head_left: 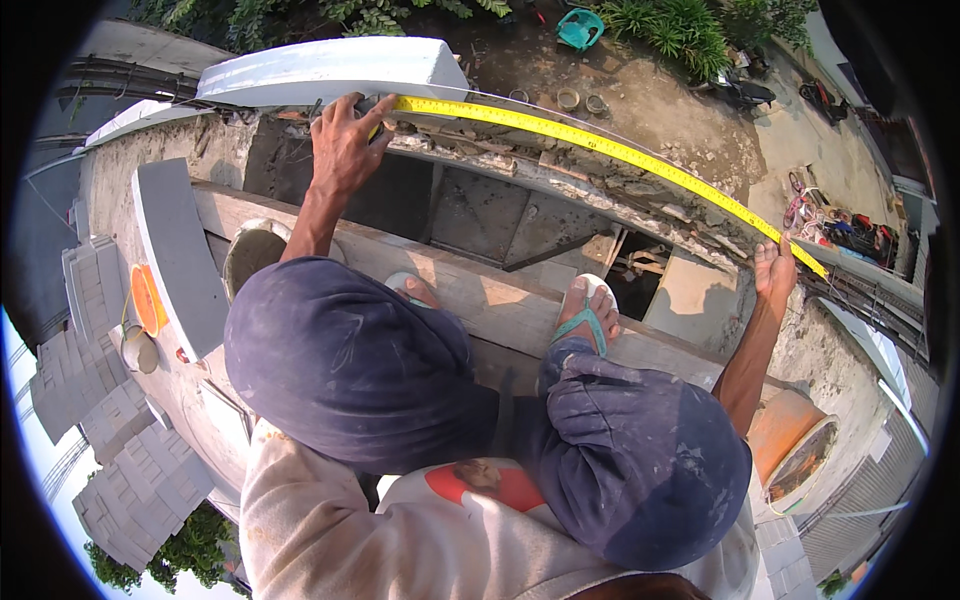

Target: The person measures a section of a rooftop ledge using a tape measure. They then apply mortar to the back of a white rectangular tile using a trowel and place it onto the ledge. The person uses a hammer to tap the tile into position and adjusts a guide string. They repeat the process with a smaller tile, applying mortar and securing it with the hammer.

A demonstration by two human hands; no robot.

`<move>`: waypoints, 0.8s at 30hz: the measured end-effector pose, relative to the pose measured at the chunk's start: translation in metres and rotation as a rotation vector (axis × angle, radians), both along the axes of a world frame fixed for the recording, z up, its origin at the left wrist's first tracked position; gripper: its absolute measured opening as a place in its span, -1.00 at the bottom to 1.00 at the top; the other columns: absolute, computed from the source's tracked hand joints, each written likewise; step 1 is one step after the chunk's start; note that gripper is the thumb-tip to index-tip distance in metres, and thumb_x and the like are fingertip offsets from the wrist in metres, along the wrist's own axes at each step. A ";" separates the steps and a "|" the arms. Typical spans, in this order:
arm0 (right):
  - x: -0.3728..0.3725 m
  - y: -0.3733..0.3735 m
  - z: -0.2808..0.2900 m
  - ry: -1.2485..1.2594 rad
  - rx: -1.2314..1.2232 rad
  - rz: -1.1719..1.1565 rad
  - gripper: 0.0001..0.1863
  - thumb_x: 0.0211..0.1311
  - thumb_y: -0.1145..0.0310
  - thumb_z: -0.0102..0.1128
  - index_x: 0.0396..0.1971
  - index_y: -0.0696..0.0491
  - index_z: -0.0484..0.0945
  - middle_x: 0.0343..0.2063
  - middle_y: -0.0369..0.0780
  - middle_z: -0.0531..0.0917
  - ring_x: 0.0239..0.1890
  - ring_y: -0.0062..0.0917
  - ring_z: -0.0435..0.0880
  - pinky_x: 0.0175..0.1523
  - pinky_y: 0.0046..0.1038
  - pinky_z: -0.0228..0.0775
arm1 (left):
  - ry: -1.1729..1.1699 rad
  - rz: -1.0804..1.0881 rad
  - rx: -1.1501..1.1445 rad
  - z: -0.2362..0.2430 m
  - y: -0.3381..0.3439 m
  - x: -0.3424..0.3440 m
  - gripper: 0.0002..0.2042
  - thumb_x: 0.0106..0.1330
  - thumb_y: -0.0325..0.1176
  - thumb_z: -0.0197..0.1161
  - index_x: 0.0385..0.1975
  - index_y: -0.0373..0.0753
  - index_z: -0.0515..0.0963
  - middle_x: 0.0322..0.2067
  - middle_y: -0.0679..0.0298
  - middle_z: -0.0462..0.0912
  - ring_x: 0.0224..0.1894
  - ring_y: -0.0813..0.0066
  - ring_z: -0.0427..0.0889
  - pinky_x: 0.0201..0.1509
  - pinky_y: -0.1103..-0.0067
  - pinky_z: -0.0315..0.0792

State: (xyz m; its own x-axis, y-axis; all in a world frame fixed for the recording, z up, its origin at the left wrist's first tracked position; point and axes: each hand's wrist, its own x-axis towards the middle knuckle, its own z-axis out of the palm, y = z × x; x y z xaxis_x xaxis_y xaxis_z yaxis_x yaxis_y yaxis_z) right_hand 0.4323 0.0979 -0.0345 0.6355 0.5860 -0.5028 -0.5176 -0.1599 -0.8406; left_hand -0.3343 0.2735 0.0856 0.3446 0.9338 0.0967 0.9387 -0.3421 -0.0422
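Note:
A yellow tape measure blade stretches in a bowed line along the top of a rough wall. My left hand is closed at its left end, gripping the tape measure's case, which is mostly hidden by my fingers. At the far right, my right hand pinches the blade close to its other end. Just beyond my left hand, a long white block lies on the wall top. A thin line runs from the block along the wall, beside the blade. The broken masonry edge lies under the tape.
My sandalled feet rest on wooden planks, with an opening below on the far side. A grey block, a round bucket and an orange container stand left. An orange bucket stands right. Stacked blocks lie farther left.

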 end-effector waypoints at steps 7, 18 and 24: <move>-0.006 -0.001 -0.001 0.014 0.002 0.019 -0.73 0.58 0.26 0.26 0.11 0.02 0.50 -0.19 -0.28 0.57 -0.21 -0.52 0.54 -0.09 -0.40 0.52 | 0.012 0.000 0.004 0.002 -0.002 -0.001 -0.38 0.28 -0.18 0.51 0.39 0.33 0.54 0.27 0.02 0.52 0.34 -0.05 0.48 0.37 0.02 0.38; -0.031 -0.008 0.025 -0.004 0.025 -0.064 -0.72 0.51 0.22 0.35 0.00 0.06 0.53 -0.32 -0.26 0.58 -0.35 -0.50 0.61 -0.25 -0.40 0.61 | -0.002 -0.032 0.011 0.005 0.012 0.008 -0.38 0.27 -0.19 0.53 0.37 0.32 0.56 0.28 0.08 0.50 0.34 -0.02 0.47 0.38 0.02 0.35; -0.053 0.009 0.039 0.068 0.025 -0.084 -0.72 0.56 0.23 0.27 -0.03 0.14 0.50 -0.33 -0.20 0.59 -0.43 -0.46 0.65 -0.34 -0.34 0.67 | -0.001 -0.048 0.018 -0.005 0.006 0.000 -0.27 0.20 -0.29 0.59 0.43 0.27 0.52 0.27 -0.03 0.51 0.34 -0.04 0.51 0.38 0.05 0.40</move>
